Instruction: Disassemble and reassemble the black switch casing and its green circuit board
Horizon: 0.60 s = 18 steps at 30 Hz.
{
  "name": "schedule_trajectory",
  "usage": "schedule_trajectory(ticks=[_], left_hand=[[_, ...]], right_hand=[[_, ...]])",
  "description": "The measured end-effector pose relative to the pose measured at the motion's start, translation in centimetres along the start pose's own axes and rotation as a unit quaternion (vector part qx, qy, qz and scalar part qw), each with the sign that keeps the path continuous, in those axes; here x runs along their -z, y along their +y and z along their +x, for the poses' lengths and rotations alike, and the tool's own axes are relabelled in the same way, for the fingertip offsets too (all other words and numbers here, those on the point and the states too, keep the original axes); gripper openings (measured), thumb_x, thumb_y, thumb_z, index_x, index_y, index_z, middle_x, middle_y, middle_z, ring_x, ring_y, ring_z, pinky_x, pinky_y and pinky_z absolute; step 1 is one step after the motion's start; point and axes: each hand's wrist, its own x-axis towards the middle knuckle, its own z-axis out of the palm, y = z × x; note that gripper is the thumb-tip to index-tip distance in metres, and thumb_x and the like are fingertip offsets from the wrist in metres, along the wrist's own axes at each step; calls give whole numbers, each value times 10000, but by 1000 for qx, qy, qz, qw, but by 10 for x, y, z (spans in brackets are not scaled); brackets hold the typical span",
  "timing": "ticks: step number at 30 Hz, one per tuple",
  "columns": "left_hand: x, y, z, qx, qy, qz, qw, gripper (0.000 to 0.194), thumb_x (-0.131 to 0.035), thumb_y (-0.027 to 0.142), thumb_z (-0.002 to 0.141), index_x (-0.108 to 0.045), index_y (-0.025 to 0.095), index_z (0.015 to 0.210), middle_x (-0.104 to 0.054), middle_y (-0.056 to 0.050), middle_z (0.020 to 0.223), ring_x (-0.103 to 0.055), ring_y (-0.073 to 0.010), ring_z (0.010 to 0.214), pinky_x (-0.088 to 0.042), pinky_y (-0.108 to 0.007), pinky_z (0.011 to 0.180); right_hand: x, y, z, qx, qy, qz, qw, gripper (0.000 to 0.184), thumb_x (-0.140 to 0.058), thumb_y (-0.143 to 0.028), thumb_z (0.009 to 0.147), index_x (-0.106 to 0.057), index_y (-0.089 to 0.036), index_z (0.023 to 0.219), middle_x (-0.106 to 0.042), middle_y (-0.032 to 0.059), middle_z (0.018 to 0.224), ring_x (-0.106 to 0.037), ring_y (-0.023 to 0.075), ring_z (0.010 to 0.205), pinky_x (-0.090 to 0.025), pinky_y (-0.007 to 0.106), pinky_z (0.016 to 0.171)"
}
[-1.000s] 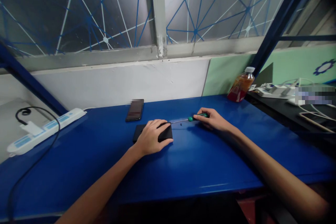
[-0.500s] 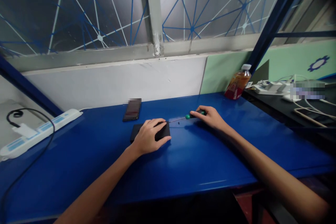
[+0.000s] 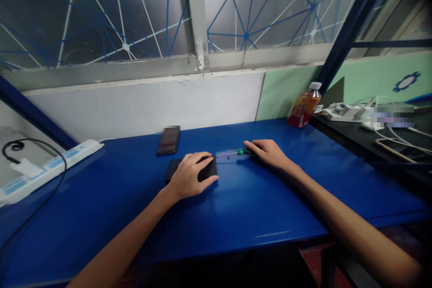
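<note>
A flat black box (image 3: 209, 171) lies on the blue table (image 3: 236, 216). My left hand (image 3: 188, 177) is closed over it, fingers across its top towards the far edge and thumb along the near right corner. My right hand (image 3: 270, 152) grips a green and black screwdriver (image 3: 240, 151) by the handle. Its thin metal shaft runs level to the left, and the tip meets the right end of the box. Just below the shaft a tiny dark piece (image 3: 228, 158), perhaps a screw, rests on the table.
A phone (image 3: 168, 140) lies behind the box. On the left is a white power strip (image 3: 50, 172) with a black cable (image 3: 60, 180). A drink bottle (image 3: 304, 107) stands at the back right. Beyond it, chargers and white cables (image 3: 394, 134) cover a black table.
The whole view has shifted slightly. The fingers of my right hand have shifted on the screwdriver's handle, now covering more of its end. My left hand stays on the box.
</note>
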Motion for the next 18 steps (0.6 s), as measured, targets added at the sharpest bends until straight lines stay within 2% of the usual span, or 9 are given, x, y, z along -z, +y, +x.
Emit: schedule_trajectory(ticks=[2, 5, 8, 11, 13, 15, 18], left_hand=[[0, 0, 0, 0, 0, -1, 1000, 472, -591, 447, 862, -593, 182, 1252, -600, -126, 1268, -554, -300, 1160, -447, -484, 960], [1, 0, 0, -1, -1, -5, 1000, 478, -589, 449, 862, -587, 188, 1263, -598, -126, 1269, -551, -302, 1163, -450, -485, 955], [1, 1, 0, -2, -1, -4, 1000, 480, -594, 448, 860, -587, 186, 1262, -599, -127, 1267, -551, -302, 1161, -448, -492, 954], [1, 1, 0, -2, -5, 0, 1000, 480, -589, 449, 864, -585, 179, 1261, -598, -128, 1270, -550, -296, 1160, -445, -492, 956], [1, 1, 0, -4, -6, 0, 1000, 481, -586, 448, 867, -579, 183, 1269, -596, -130, 1272, -551, -295, 1158, -444, -494, 956], [0, 0, 0, -5, -3, -2, 1000, 482, -587, 446, 866, -572, 197, 1278, -598, -128, 1268, -553, -299, 1155, -445, -502, 953], [0, 0, 0, -6, -1, -5, 1000, 479, -590, 447, 863, -572, 209, 1279, -600, -125, 1265, -554, -306, 1154, -445, -511, 949]], right_hand=[[0, 0, 0, 1, -9, 10, 1000, 455, -468, -607, 868, -519, -200, 671, -508, -14, 584, -430, 138, 548, -291, 275, 538], [2, 2, 1, 2, -37, 85, 996, 383, -636, -569, 772, -536, -214, 872, -614, -4, 723, -510, 152, 618, -357, 265, 568], [4, 3, 2, 7, -33, 73, 997, 378, -639, -566, 769, -556, -205, 848, -641, 18, 757, -533, 162, 645, -362, 269, 577], [6, 0, 0, 19, -16, -23, 999, 420, -528, -599, 838, -598, -198, 736, -603, 20, 661, -493, 158, 585, -317, 284, 553], [6, -3, -1, 25, -21, -45, 998, 476, -437, -600, 887, -593, -197, 685, -565, 14, 603, -470, 154, 553, -301, 289, 544], [7, -3, -1, 19, -23, -19, 999, 453, -452, -601, 877, -590, -199, 722, -568, 10, 617, -476, 156, 564, -311, 285, 546], [8, 0, 0, 0, -40, 66, 997, 402, -611, -592, 772, -575, -205, 879, -608, 6, 700, -505, 162, 616, -345, 270, 553]])
